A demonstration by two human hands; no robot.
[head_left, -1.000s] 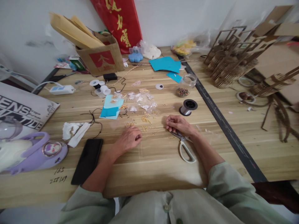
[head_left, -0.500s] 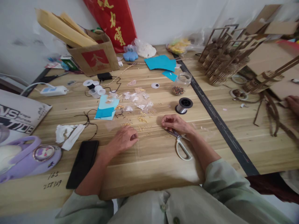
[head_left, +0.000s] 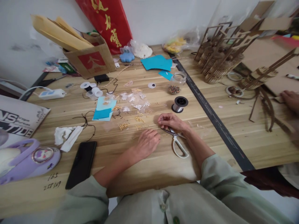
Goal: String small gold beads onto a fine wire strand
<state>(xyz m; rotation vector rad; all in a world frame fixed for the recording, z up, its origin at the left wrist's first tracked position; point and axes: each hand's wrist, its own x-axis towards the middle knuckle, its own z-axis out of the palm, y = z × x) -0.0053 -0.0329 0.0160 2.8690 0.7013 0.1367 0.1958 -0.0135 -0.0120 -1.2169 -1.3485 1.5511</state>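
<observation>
My left hand (head_left: 147, 142) is low over the wooden table, its fingers curled together; what they pinch, if anything, is too small to tell. Close by on the right, my right hand (head_left: 170, 122) has thumb and fingertips pressed together, on something I cannot make out. Scissors with white handles (head_left: 179, 147) lie under and beside the right wrist. Small gold beads (head_left: 123, 126) and gold pieces (head_left: 139, 119) are scattered beyond my left hand. A spool of thin wire (head_left: 179, 104) stands beyond my right hand.
A black phone (head_left: 81, 165) and a purple bag (head_left: 30, 160) lie at left. Beyond are blue sheets (head_left: 157, 63), a jar of beads (head_left: 174, 89) and a cardboard box (head_left: 93, 60). Wooden lanterns (head_left: 215, 62) stand at right, near another person's hand (head_left: 290, 99).
My left hand has moved right, closer to my right hand, uncovering the gold beads. My right hand stays pinched in nearly the same place. The whole view has shifted slightly.
</observation>
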